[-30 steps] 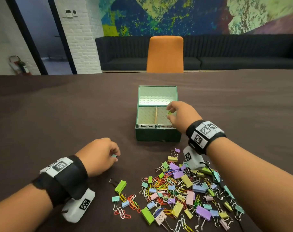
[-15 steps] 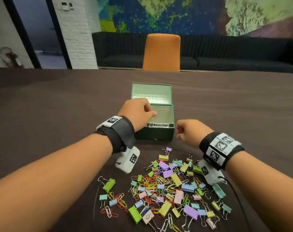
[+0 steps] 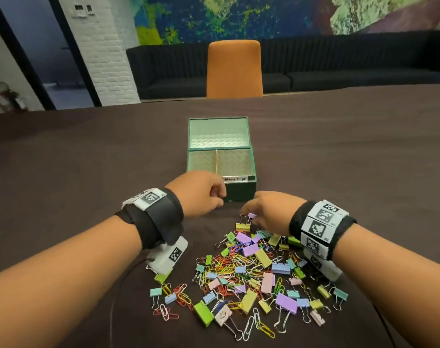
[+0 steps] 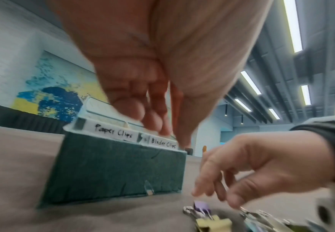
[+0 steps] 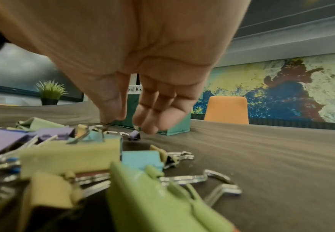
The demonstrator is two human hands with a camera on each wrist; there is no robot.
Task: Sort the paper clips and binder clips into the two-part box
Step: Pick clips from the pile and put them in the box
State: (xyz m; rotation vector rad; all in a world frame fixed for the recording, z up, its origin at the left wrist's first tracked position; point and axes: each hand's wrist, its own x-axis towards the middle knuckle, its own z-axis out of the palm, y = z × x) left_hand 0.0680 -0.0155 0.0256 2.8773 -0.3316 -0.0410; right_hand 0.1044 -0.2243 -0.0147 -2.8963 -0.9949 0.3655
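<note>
The small purple binder clip lies on the desk just before the green box, directly under the right hand, whose fingers reach down loosely spread, while the left hand, curled and apparently empty, hovers farther off.

"Paper Clips" label behind left hand

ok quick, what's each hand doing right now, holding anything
Left hand: fingers loosely curled, holding nothing, by the green box.
Right hand: open, fingers reaching down over a small purple binder clip, not gripping yet.
</note>
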